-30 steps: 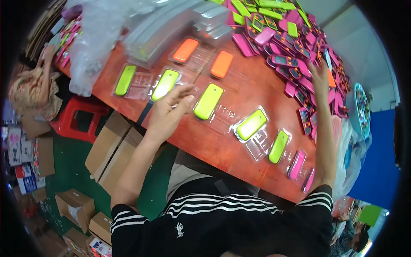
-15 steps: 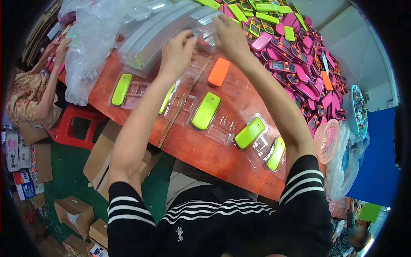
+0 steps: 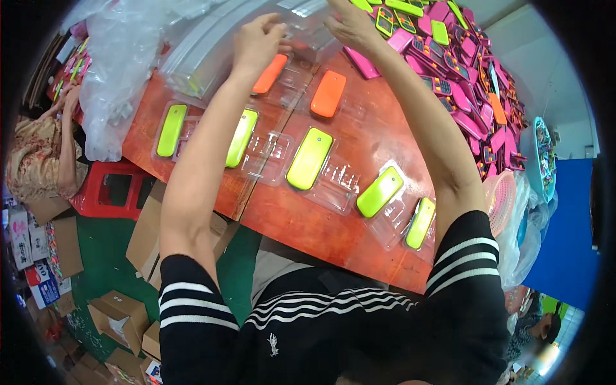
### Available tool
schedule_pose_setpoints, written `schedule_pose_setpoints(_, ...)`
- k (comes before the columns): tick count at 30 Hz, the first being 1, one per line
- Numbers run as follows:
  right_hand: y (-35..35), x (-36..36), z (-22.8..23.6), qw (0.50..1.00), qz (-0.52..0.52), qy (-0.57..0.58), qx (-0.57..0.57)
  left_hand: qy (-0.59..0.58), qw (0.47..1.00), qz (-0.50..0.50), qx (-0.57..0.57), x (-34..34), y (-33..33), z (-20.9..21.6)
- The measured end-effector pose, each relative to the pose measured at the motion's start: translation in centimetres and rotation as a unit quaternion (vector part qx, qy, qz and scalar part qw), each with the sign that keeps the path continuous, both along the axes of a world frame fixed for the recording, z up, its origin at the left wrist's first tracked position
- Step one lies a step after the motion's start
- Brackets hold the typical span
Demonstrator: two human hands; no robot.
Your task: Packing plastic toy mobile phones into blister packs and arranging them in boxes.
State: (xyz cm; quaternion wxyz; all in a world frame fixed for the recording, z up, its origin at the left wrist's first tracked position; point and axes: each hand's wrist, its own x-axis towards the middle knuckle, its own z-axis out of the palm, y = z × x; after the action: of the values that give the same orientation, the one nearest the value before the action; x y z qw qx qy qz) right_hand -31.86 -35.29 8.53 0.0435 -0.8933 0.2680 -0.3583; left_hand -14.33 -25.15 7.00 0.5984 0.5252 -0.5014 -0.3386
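My left hand (image 3: 258,45) is raised over the far part of the table, fingers loosely bent and apart, with nothing visible in them. It is beside a stack of clear plastic trays (image 3: 208,54) and just above an orange toy phone (image 3: 270,74). My right hand (image 3: 351,27) is at the top edge, its fingertips by the clear plastic and partly cut off. Nearer lie another orange toy phone (image 3: 328,94) and lime-green toy phones (image 3: 310,158), (image 3: 242,138), (image 3: 172,130), (image 3: 380,192), (image 3: 420,223), back up in clear blister trays (image 3: 339,186).
A heap of pink and green toy phones (image 3: 459,83) covers the far right, near a pink basket (image 3: 500,204) and a blue tub (image 3: 544,160). Clear plastic bags (image 3: 109,77) hang at the left. A co-worker (image 3: 45,154), a red stool (image 3: 106,186) and cartons (image 3: 119,317) are beyond.
Both hands have moved up, away from me, and the left one's fingers have spread. The orange phone by my left hand has come into sight. My view has shifted slightly.
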Motion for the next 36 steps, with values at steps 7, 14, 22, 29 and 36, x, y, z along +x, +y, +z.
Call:
schedule_pose_setpoints(7,10.9,-9.0,2.4,0.959,-0.022,0.068,0.273,-0.289,0.953,-0.035,-0.080,-1.1,10.1,0.9)
schedule_pose_setpoints(14,25.1,-15.8,-1.2,0.933,-0.175,0.227,0.218,-0.595,0.780,-0.178,-0.077,-5.1,18.9,-1.7)
schedule_pose_setpoints(22,31.5,-15.0,-4.2,0.921,-0.209,0.282,0.169,-0.624,0.757,-0.190,-0.036,-6.5,20.7,-4.0)
schedule_pose_setpoints(29,30.2,-19.1,-3.6,0.940,-0.064,0.264,0.208,-0.654,0.732,-0.166,-0.088,-8.2,21.4,-3.0)
schedule_pose_setpoints(36,33.4,-16.5,-3.1,0.965,-0.046,0.176,0.188,-0.649,0.695,-0.271,-0.151,-13.0,21.7,-2.6)
